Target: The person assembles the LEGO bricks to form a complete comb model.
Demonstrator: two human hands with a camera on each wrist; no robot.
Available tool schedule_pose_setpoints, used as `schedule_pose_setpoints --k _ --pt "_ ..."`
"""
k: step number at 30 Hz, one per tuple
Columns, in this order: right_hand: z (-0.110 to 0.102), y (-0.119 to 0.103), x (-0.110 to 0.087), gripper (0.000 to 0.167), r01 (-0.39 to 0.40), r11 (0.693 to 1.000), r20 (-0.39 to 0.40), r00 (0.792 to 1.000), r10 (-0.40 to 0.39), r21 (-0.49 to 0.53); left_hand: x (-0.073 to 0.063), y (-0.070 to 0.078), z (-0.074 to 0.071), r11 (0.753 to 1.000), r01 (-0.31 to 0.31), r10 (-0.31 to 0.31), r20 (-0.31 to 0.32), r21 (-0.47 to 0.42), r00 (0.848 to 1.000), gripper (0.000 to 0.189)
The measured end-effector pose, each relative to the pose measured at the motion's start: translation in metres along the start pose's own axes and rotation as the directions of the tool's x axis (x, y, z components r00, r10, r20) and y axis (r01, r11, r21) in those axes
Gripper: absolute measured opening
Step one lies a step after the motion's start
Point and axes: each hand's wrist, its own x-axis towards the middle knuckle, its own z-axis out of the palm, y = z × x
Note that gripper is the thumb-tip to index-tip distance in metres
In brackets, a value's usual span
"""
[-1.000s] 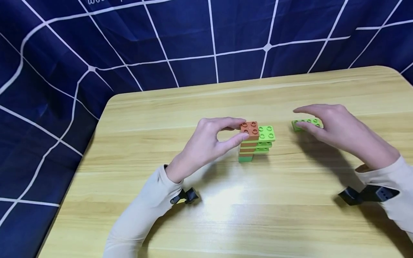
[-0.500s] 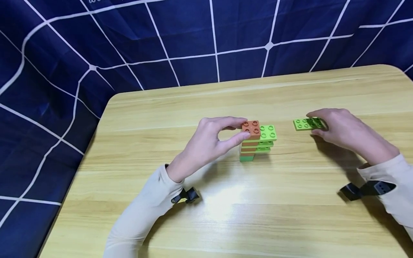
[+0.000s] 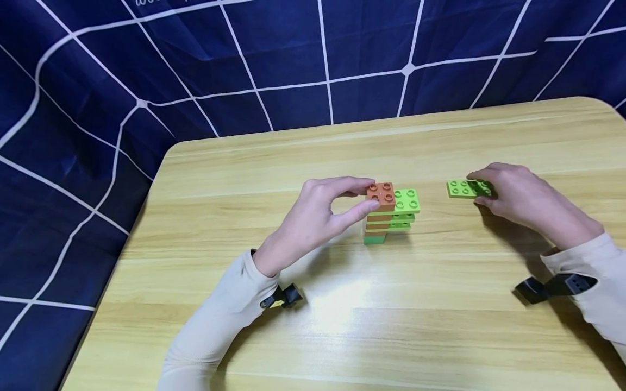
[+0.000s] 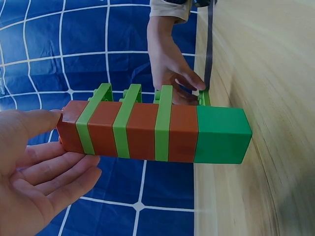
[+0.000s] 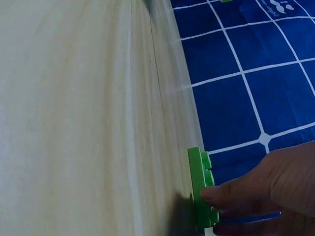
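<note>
A tower of building bricks stands on the table, with an orange brick [image 3: 380, 196] at the top. Three light green plates [image 4: 163, 123] alternate with orange bricks below it and jut out to the right. At its foot is a darker green brick [image 4: 224, 135]. My left hand [image 3: 320, 212] pinches the top orange brick between thumb and forefinger. To the tower's right lies one loose light green plate [image 3: 459, 188] with two rows of studs. My right hand [image 3: 518, 193] pinches its right end; in the right wrist view the thumb [image 5: 216, 194] presses on its edge.
The wood-grain table [image 3: 313, 336] has a rounded far edge. Behind it and along the left hangs a dark blue cloth [image 3: 283, 49] with white lines. Small black cameras [image 3: 533, 290] sit on both wrists.
From over the loose plate's left end, my right hand has moved right and taken hold of its right end. The left hand stays on the tower's top brick.
</note>
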Motion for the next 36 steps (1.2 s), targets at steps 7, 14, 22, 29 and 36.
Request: schedule_pose_setpoints --k 7,14,22,29,36 --pt "0.003 0.001 -0.002 0.038 -0.016 1.000 0.000 1.000 0.016 -0.004 0.001 0.000 0.002 1.000 -0.005 0.005 0.010 0.004 1.000 0.033" --pt "0.007 0.002 -0.001 0.040 -0.002 1.000 0.003 1.000 0.002 0.006 0.001 -0.002 0.002 1.000 -0.012 0.012 0.005 0.009 1.000 0.032" --pt "0.006 0.002 0.000 0.037 -0.022 1.000 0.023 0.999 0.022 0.007 0.000 -0.002 0.003 1.000 -0.013 0.013 -0.001 -0.001 1.000 0.033" --pt "0.001 -0.003 0.001 0.038 -0.022 0.999 0.021 1.000 0.022 0.024 0.000 -0.003 0.003 1.000 -0.019 0.018 -0.007 -0.004 1.000 0.032" --pt "-0.006 -0.020 0.002 0.039 0.047 0.997 -0.075 0.996 -0.042 0.055 -0.001 -0.004 0.002 1.000 -0.022 0.021 -0.015 -0.021 1.000 0.032"
